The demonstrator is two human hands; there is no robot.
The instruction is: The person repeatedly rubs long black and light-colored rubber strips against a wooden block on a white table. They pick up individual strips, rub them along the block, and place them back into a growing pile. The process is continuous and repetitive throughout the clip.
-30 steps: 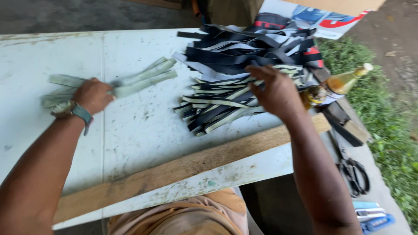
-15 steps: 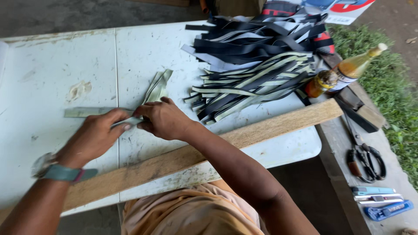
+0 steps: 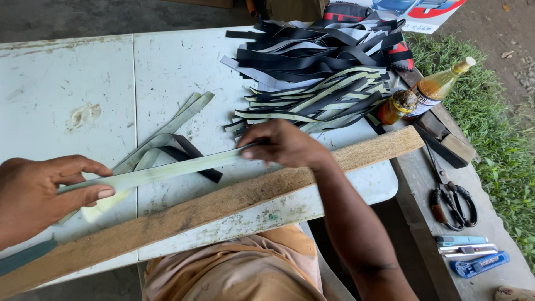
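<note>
1. Two hands on one pale strip [image 3: 167, 171], stretched flat over the worktop [image 3: 67, 83]; left hand [image 3: 39, 195] grip pinched on its near end; right hand [image 3: 284, 146] grip closed on its far end.
2. Loose strips [image 3: 173, 131] beneath; plank [image 3: 223, 203] along the front edge.
3. Strip pile [image 3: 317, 72], bottle [image 3: 432, 89], scissors [image 3: 454, 203] at right.
</note>
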